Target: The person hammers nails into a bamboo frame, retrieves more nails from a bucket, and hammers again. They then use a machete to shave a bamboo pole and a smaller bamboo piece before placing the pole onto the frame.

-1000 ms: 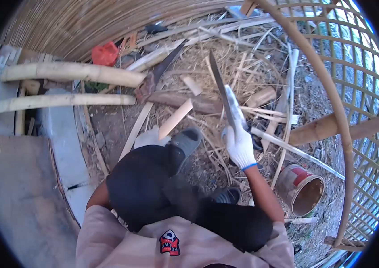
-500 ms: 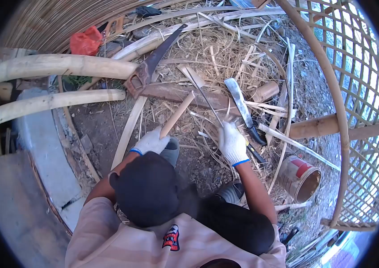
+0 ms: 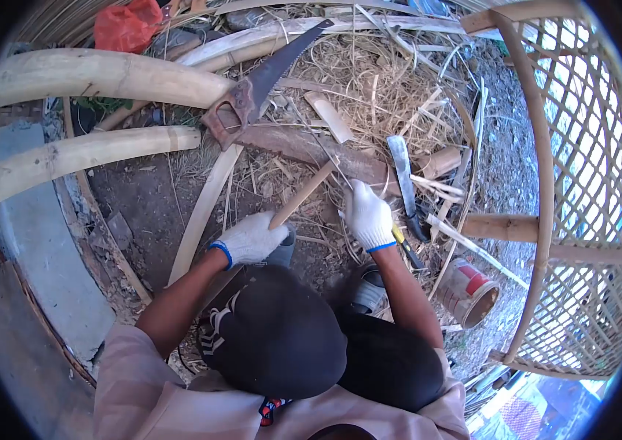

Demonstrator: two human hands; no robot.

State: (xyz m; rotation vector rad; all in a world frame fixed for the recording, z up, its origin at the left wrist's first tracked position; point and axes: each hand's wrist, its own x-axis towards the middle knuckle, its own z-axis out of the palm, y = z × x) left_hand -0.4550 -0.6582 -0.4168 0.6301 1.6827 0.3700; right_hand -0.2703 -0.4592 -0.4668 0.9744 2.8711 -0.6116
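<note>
My left hand point(image 3: 252, 238), in a white glove, grips the near end of a short flat bamboo piece point(image 3: 303, 193) that slants up to the right. My right hand point(image 3: 368, 218), also gloved, holds the handle of a thin long blade point(image 3: 325, 152) that runs up and left, its edge next to the top end of the bamboo piece. Both rest over a brown wooden block point(image 3: 311, 150) lying across the ground. A second knife point(image 3: 403, 176) with a black handle lies just right of my right hand.
A rusty hand saw point(image 3: 259, 84) lies beyond the block. Thick bamboo poles point(image 3: 98, 73) lie at the left, a woven bamboo frame point(image 3: 567, 183) stands at the right, and a red-and-white tin can point(image 3: 466, 292) is near my right knee. Shavings cover the ground.
My right hand brought the raised blade down onto the top end of the bamboo piece. My left hand took hold of the piece's near end. The view tilted forward.
</note>
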